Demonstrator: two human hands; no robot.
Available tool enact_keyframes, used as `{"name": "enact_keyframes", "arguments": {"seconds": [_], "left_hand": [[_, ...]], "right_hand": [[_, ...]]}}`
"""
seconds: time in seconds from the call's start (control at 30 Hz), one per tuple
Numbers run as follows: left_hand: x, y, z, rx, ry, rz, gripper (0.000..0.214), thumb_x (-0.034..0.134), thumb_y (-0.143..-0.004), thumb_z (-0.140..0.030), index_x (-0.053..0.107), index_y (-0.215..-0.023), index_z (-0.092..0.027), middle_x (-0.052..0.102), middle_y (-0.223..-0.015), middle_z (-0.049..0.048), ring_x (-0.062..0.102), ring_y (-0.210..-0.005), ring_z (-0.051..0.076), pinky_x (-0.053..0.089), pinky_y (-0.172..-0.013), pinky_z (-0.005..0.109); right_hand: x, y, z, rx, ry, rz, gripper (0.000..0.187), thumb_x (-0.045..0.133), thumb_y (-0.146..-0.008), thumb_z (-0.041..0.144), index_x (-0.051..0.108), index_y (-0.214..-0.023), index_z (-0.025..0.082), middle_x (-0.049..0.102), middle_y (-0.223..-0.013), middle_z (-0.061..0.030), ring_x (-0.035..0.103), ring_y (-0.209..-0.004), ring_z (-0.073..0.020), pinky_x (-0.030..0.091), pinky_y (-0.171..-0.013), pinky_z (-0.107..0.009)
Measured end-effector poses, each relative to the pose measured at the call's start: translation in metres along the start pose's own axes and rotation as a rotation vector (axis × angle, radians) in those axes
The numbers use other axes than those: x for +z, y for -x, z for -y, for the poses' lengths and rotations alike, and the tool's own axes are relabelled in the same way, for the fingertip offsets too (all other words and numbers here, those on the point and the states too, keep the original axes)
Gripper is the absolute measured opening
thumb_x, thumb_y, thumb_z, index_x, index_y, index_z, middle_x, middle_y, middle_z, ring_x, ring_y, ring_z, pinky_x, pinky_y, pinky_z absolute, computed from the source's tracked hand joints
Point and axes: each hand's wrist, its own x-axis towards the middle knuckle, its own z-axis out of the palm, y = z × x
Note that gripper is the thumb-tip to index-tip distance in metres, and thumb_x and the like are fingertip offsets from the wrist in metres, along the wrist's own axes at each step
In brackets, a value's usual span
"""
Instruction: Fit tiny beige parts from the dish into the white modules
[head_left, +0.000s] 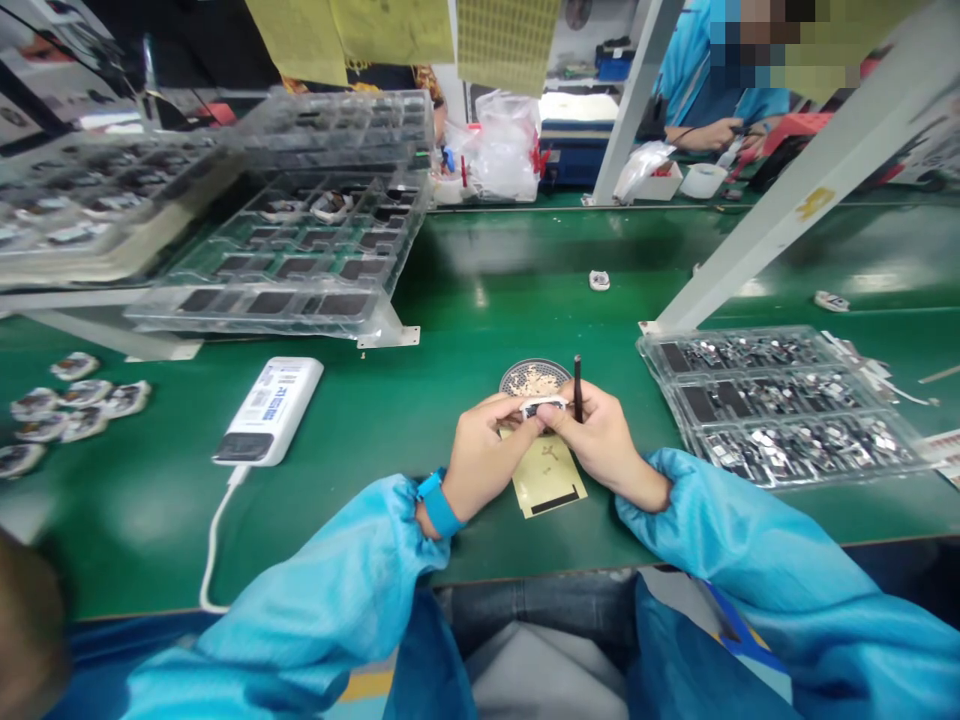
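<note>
Green counter seen from a head-worn camera, looking forward and down at two bare hands in pale blue sleeves. Left hand, with a bright blue wristband at the wrist, and right hand close together above the counter, both grips clamped from either side on a small white oblong piece, its details too small to tell. Slim black stick upright in the right hand's grip, just beside the white piece.

Directly under the hands, a flat gold-yellow sheet with a black bar near its lower edge. Just behind them, a round dark mesh disc holding pale bits.

Toward the left, a white rectangular power bank with a white cable running to the counter's front edge, and farther left a cluster of round white-and-dark pieces. Toward the right, clear plastic trays filled with small silver parts.

Farther back, stacked clear compartment trays on the left, a small white piece alone on the green surface, and a white metal beam slanting across the right side. Far upper right, a co-worker's hand beyond the beam, in a blue sleeve.
</note>
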Motion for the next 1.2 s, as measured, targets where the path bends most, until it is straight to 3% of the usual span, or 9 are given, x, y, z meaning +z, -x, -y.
{"name": "enact_keyframes", "arguments": {"seconds": [0.13, 0.27, 0.4, 0.5, 0.67, 0.9, 1.2], "left_hand": [[0.003, 0.000, 0.003, 0.024, -0.014, -0.062, 0.016, 0.071, -0.086, -0.027, 0.080, -0.096, -0.018, 0.068, -0.080, 0.0037, 0.061, -0.075, 0.015, 0.048, -0.067, 0.027], [0.002, -0.005, 0.007, -0.057, 0.105, -0.028, 0.019, 0.071, -0.085, -0.029, 0.079, -0.098, -0.017, 0.071, -0.089, 0.0062, 0.066, -0.079, 0.018, 0.052, -0.071, 0.028], [0.000, -0.007, 0.006, -0.040, 0.044, -0.036, 0.016, 0.072, -0.082, -0.025, 0.079, -0.094, -0.017, 0.067, -0.082, 0.0037, 0.063, -0.072, 0.015, 0.051, -0.065, 0.025], [-0.002, -0.006, 0.005, 0.017, -0.037, -0.035, 0.013, 0.070, -0.082, -0.022, 0.078, -0.091, -0.017, 0.063, -0.078, 0.0020, 0.059, -0.069, 0.012, 0.049, -0.063, 0.024], [-0.004, -0.005, 0.005, 0.062, -0.123, -0.034, 0.013, 0.068, -0.084, -0.021, 0.077, -0.093, -0.017, 0.062, -0.078, 0.0017, 0.056, -0.069, 0.012, 0.047, -0.062, 0.024], [-0.004, -0.004, 0.001, 0.164, -0.239, -0.040, 0.018, 0.066, -0.086, -0.017, 0.077, -0.100, -0.020, 0.062, -0.079, 0.0014, 0.054, -0.069, 0.012, 0.046, -0.064, 0.025], [-0.005, -0.003, 0.002, 0.174, -0.279, -0.023, 0.017, 0.065, -0.086, -0.016, 0.076, -0.099, -0.020, 0.060, -0.078, 0.0014, 0.054, -0.071, 0.014, 0.045, -0.066, 0.025]], "right_hand": [[0.001, -0.004, 0.001, -0.013, 0.006, 0.005, 0.028, 0.076, -0.078, 0.041, 0.062, -0.075, 0.017, 0.061, -0.068, 0.0003, 0.050, -0.059, -0.0114, 0.041, -0.056, -0.024], [-0.004, -0.010, 0.004, 0.012, 0.129, 0.076, 0.030, 0.077, -0.078, 0.045, 0.067, -0.081, 0.017, 0.067, -0.076, -0.0027, 0.057, -0.067, -0.0153, 0.046, -0.061, -0.027], [-0.010, -0.011, 0.010, -0.061, 0.228, 0.010, 0.031, 0.077, -0.080, 0.043, 0.069, -0.096, 0.018, 0.069, -0.082, -0.0024, 0.055, -0.064, -0.0136, 0.045, -0.060, -0.027], [-0.015, -0.011, 0.010, -0.110, 0.265, -0.001, 0.021, 0.069, -0.088, 0.039, 0.071, -0.087, 0.018, 0.067, -0.076, -0.0014, 0.052, -0.060, -0.0125, 0.042, -0.057, -0.027], [-0.027, -0.015, 0.012, -0.289, 0.369, -0.037, 0.012, 0.066, -0.092, 0.026, 0.072, -0.084, 0.018, 0.066, -0.079, -0.0023, 0.059, -0.071, -0.0142, 0.045, -0.064, -0.028], [-0.030, -0.012, 0.014, -0.497, 0.369, 0.154, 0.007, 0.071, -0.089, 0.026, 0.074, -0.094, 0.021, 0.067, -0.089, -0.0048, 0.063, -0.082, -0.0175, 0.052, -0.071, -0.032], [-0.029, -0.012, 0.003, -0.527, 0.368, 0.167, 0.010, 0.071, -0.090, 0.026, 0.074, -0.099, 0.024, 0.067, -0.089, -0.0052, 0.063, -0.084, -0.0186, 0.052, -0.070, -0.033]]}}
